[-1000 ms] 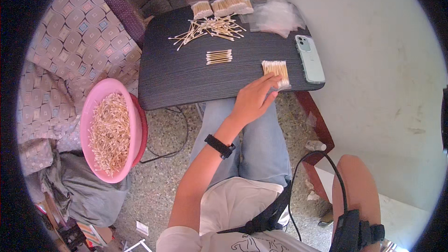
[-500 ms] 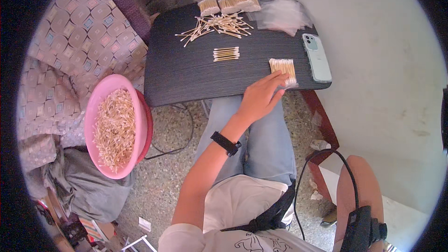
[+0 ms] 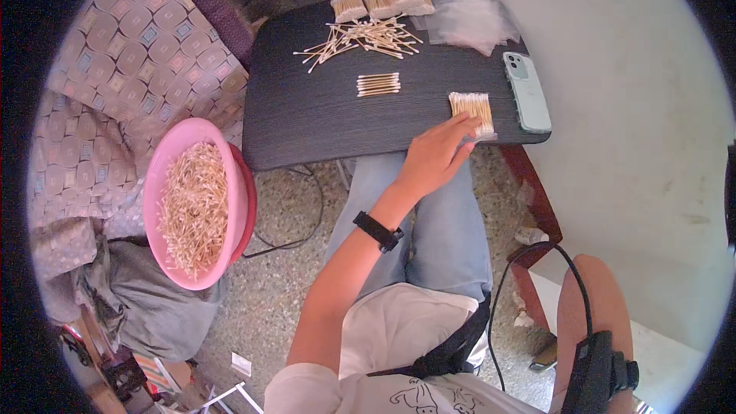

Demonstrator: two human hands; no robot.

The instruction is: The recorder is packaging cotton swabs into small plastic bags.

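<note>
My left hand point(image 3: 437, 155) reaches over the near right edge of the black table. Its fingers are stretched out and rest on the lower part of a small clear bag of cotton swabs point(image 3: 470, 107), while the thumb lies at the bag's near edge. A short row of cotton swabs point(image 3: 379, 84) is lined up to the left of the bag. Farther back lies a loose heap of cotton swabs point(image 3: 368, 37). Of my right side only a bent bare arm point(image 3: 590, 299) shows at the lower right; my right hand is out of view.
Filled swab bags point(image 3: 395, 1) and a stack of empty clear bags point(image 3: 471, 21) lie along the black table's point(image 3: 307, 123) far side. A pale phone point(image 3: 527, 92) sits by its right edge, near the wall. Left of the table stands a pink basin point(image 3: 156, 238) full of swabs.
The whole view has shifted slightly. My left hand remains on the swab bag with its fingers in nearly the same place, and nothing on the table has visibly moved.
</note>
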